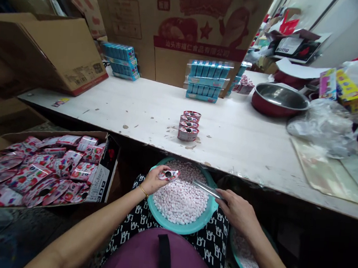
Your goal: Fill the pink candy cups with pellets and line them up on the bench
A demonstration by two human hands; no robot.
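Observation:
A teal basin [205, 216] full of small pink-white candies rests on my lap. My left hand [154, 180] is closed on a small red-and-white packet [168, 175] held over the basin's left rim. My right hand [238, 210] grips a shiny metal scoop or tube [207, 189] whose tip reaches over the candies. A short row of filled small packets [188, 125] stands on the white table [243, 143] just beyond the basin.
A cardboard box [101, 177] of strawberry-print packets sits at my left. Blue packaged stacks [206, 81], a red metal bowl [277, 101], plastic bags and large cartons line the table's back and right. A second basin [246, 255] with candies lies at lower right.

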